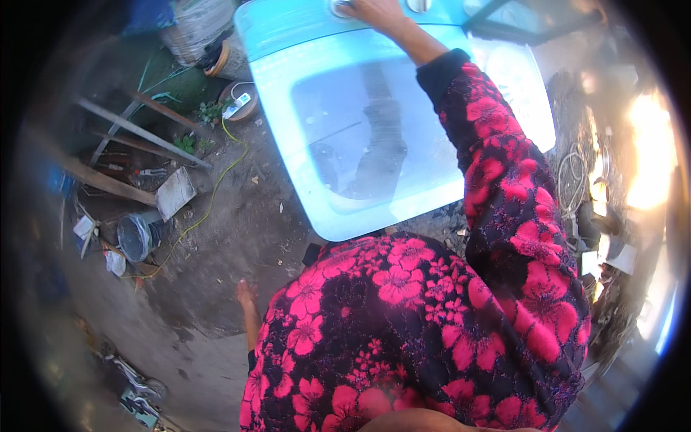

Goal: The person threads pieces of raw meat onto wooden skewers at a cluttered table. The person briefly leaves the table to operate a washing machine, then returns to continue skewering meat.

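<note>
A twin-tub washing machine with a blue control panel (291, 27) stands right in front of me. My right hand (375, 12) reaches to the top of the panel, its fingers around a round control knob (340, 7) that the picture's upper edge partly cuts off. A second knob (419, 5) sits to the right of that hand. Below my forearm lies the machine's see-through lid (334, 135), shut, with my arm's dark reflection on it. My left hand (246, 294) hangs low by my left side over the ground, holding nothing, fingers apart.
A yellow cord (216, 186) runs over the ground from a white power strip (237, 106) on a round pot (249, 110). Metal bars (140, 129), a wooden plank (113, 183) and a dark bucket (135, 237) lie left. At right is a coiled hose (572, 181).
</note>
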`<state>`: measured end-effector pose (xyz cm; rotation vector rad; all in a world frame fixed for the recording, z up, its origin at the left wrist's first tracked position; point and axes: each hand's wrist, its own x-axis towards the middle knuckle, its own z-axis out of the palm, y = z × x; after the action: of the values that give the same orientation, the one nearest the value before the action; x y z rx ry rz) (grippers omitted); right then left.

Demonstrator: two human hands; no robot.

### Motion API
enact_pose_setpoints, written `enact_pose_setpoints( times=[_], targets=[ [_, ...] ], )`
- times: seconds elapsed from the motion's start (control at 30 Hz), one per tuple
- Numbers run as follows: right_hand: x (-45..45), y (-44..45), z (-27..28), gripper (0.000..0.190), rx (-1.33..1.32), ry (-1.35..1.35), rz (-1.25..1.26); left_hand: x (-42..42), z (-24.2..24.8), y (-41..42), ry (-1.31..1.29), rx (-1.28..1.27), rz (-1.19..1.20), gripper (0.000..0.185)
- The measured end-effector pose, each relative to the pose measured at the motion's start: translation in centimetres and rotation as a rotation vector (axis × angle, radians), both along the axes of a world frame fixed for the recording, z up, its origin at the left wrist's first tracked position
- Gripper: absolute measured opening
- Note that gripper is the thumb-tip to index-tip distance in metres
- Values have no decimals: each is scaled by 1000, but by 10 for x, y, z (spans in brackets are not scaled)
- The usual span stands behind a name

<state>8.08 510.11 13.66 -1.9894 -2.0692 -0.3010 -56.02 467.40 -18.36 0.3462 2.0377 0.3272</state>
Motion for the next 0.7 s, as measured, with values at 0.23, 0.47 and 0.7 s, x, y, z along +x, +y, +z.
enact_pose_setpoints(
  times=[0.23,0.47,0.7],
  targets=[
    [-31,61,-70,14,216,45,-39,15,3,102,-41,38,-425,48],
    [-15,-87,-11,38,-10,312,-182,67,50,249,-142,205,-697,43],
    [-32,-445,-4,32,430,1026,-1081,68,49,311,-187,141,-946,44]
  ],
)
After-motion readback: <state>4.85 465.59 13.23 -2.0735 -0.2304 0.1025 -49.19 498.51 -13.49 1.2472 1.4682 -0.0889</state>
